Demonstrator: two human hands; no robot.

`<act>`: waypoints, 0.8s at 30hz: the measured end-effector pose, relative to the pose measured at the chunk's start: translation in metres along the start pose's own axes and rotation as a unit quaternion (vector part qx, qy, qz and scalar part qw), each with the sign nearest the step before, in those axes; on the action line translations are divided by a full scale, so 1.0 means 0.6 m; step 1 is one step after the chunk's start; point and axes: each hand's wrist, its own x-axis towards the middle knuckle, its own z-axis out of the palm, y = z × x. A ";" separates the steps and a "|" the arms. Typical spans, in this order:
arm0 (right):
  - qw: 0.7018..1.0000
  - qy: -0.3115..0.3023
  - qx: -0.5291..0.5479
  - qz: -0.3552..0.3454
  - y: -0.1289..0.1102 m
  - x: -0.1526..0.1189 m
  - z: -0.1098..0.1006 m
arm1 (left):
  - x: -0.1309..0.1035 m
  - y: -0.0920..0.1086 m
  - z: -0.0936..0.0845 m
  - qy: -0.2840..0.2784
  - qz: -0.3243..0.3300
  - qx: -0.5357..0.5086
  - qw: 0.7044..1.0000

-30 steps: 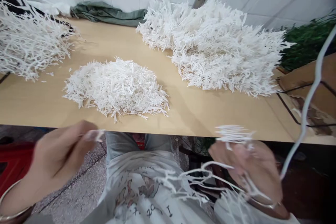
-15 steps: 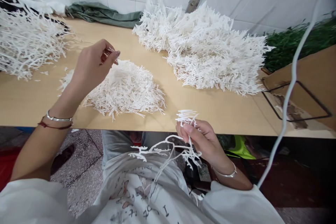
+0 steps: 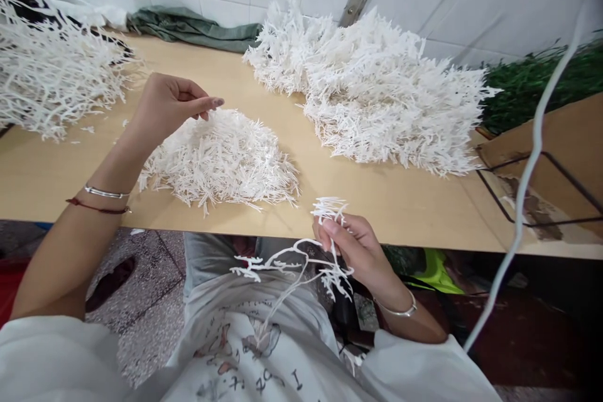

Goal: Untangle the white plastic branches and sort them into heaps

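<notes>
My left hand [image 3: 181, 102] is above the back left of a low pile of small white plastic sprigs [image 3: 226, 160], thumb and fingertips pressed together. Whatever may be between those fingertips is too small to make out. Near the table's front edge, my right hand [image 3: 355, 245] pinches a branching white plastic stem [image 3: 301, 257]. Its twiggy tips stick up above the fingers, while thin branches spread left and hang down in front of the shirt.
A larger white heap [image 3: 386, 94] lies at the back right and a tangle of white stems [image 3: 51, 75] at the left. Green cloth [image 3: 193, 30] lines the wall. A cardboard box [image 3: 560, 151], green foliage [image 3: 527, 88], black wire frame and hanging white cable [image 3: 530, 166] are right.
My left hand has turned, its fingertips moving slightly right, and the white bits seen between its fingers no longer show. My right hand still pinches the stem. The view has shifted slightly.
</notes>
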 end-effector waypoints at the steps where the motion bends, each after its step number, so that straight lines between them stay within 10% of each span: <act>1: 1.000 -0.005 -0.007 0.002 0.000 0.001 0.001 | 0.002 -0.004 0.002 0.007 -0.016 0.018 1.000; 13: 0.997 0.010 -0.059 -0.054 -0.006 0.013 0.010 | -0.016 0.039 0.004 -0.069 -0.039 -0.009 0.997; 24: 0.994 0.050 0.032 -0.091 -0.022 0.056 0.062 | -0.201 0.163 0.039 -0.106 0.076 -0.203 0.970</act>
